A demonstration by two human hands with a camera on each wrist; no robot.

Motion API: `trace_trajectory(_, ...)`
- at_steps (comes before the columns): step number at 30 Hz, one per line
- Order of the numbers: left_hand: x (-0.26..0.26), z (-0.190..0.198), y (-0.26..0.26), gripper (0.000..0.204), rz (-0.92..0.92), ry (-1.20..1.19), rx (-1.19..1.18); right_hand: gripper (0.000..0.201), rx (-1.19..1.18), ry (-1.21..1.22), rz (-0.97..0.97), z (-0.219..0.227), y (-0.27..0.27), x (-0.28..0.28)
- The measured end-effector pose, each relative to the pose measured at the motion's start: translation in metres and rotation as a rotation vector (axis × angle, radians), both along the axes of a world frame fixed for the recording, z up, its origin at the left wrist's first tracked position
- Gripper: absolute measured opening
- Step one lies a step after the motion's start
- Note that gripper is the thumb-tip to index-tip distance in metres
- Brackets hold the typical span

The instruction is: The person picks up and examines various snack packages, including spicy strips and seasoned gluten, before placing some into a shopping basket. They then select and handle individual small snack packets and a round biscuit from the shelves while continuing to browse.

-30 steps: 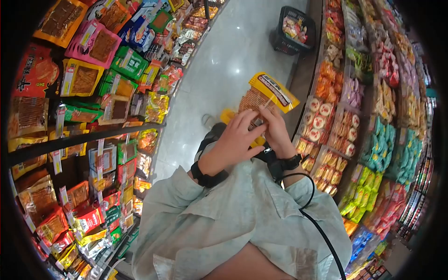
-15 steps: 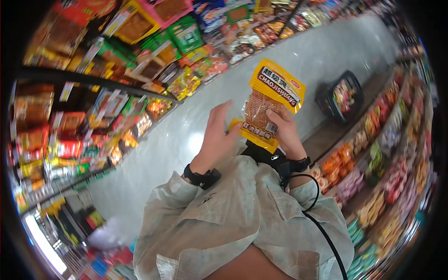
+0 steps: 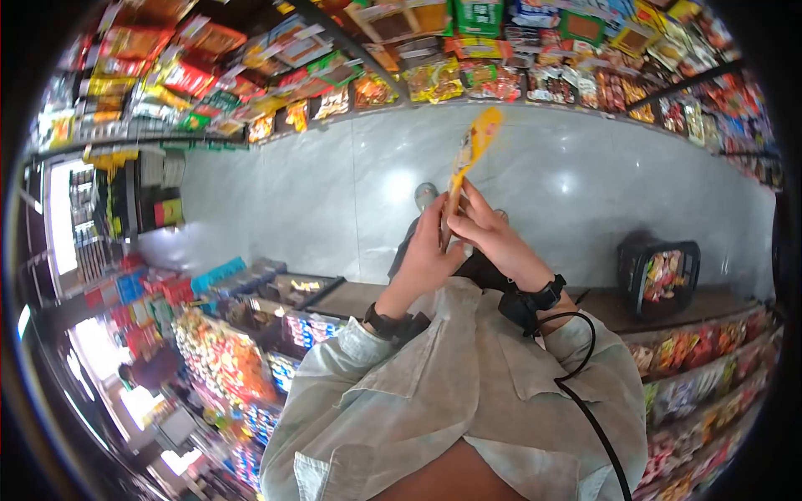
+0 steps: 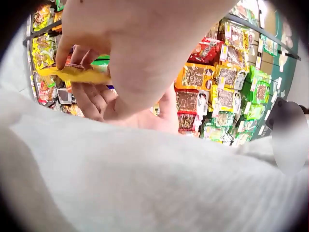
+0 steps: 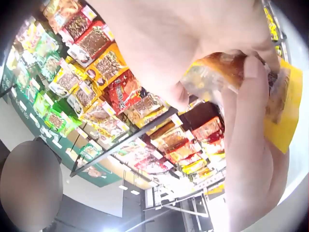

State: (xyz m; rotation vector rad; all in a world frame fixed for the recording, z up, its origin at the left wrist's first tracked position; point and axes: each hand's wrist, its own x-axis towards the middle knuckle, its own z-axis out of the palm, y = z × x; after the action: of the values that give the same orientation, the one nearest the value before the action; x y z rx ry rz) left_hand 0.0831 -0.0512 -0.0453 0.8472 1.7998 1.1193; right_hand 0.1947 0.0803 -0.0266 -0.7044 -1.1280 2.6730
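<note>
In the head view a yellow snack packet stands on edge between both hands, its top pointing away from the body. My left hand holds its lower left side and my right hand grips it from the right, thumb along the near face. The right wrist view shows the packet's yellow end and a clear window with reddish-brown food inside, fingers lying across it. Seen from the left wrist, the packet is a thin yellow strip among the fingers. Most of its printing is turned out of sight.
A dark shopping basket containing colourful packets stands on the floor at the right. Shelves of bagged snacks run along the far side, and candy bins line the near side. A black cable hangs from the right wrist.
The packet has turned from showing its printed face to standing edge-on. My left hand, apart from it half a second ago, now holds it too. The view has swung left along the aisle.
</note>
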Motion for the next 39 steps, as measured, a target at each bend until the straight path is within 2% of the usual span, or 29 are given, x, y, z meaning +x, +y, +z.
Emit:
trace_trajectory(1, -0.006, 0.006, -0.006, 0.07, 0.021, -0.05, -0.078, 0.085, -0.004, 0.042, 0.053, 0.004, -0.001, -0.004)
trace_trajectory(4, -0.016, 0.004, -0.023, 0.067, 0.213, -0.227, 0.171, 0.079, 0.142, 0.063, 0.136, 0.003, -0.003, -0.016)
trace_trajectory(5, -0.024, -0.011, -0.036, 0.066, 0.227, -0.198, 0.142, 0.076, 0.129, 0.057, 0.148, 0.002, -0.004, -0.02)
trace_trajectory(9, -0.046, 0.021, -0.047, 0.073, 0.424, -0.489, 0.263, 0.06, 0.203, -0.029, 0.175, 0.002, -0.002, -0.047)
trace_trajectory(15, -0.123, 0.025, -0.099, 0.071, 0.354, -0.326, 0.245, 0.045, 0.493, -0.144, 0.1, 0.013, -0.024, -0.128)
trace_trajectory(17, -0.155, 0.021, -0.12, 0.071, 0.306, -0.422, 0.304, 0.041, 0.639, -0.093, 0.018, 0.003, -0.032, -0.162)
trace_trajectory(20, -0.198, 0.024, -0.15, 0.071, 0.234, -0.441, 0.323, 0.041, 0.653, 0.049, -0.01, 0.005, -0.037, -0.215)
trace_trajectory(21, -0.209, 0.027, -0.15, 0.071, 0.173, -0.437, 0.312, 0.04, 0.572, 0.032, -0.035, 0.028, -0.045, -0.228)
trace_trajectory(24, -0.247, 0.016, -0.159, 0.07, -0.041, -0.339, 0.247, 0.041, 0.61, 0.18, -0.044, 0.045, -0.046, -0.269)
trace_trajectory(25, -0.255, 0.011, -0.159, 0.068, -0.045, -0.26, 0.274, 0.041, 0.578, 0.173, -0.056, 0.051, -0.046, -0.281)
trace_trajectory(28, -0.281, -0.002, -0.141, 0.071, 0.036, -0.386, 0.335, 0.041, 0.603, 0.13, -0.083, 0.041, -0.033, -0.313)
trace_trajectory(30, -0.3, -0.001, -0.119, 0.075, 0.181, -0.367, 0.336, 0.042, 0.632, 0.085, -0.12, 0.039, -0.02, -0.335)
trace_trajectory(31, -0.313, 0.003, -0.108, 0.077, 0.259, -0.349, 0.335, 0.041, 0.648, 0.086, -0.141, 0.037, -0.012, -0.348)
trace_trajectory(35, -0.38, 0.013, -0.064, 0.085, 0.358, 0.096, 0.284, 0.04, 0.67, 0.098, -0.172, 0.019, 0.028, -0.413)
trace_trajectory(38, -0.43, 0.025, -0.027, 0.091, 0.321, 0.451, 0.228, 0.04, 0.577, 0.074, -0.183, 0.015, 0.058, -0.465)
trace_trajectory(39, -0.445, 0.032, -0.016, 0.094, 0.316, 0.486, 0.198, 0.04, 0.562, 0.069, -0.193, 0.016, 0.063, -0.479)
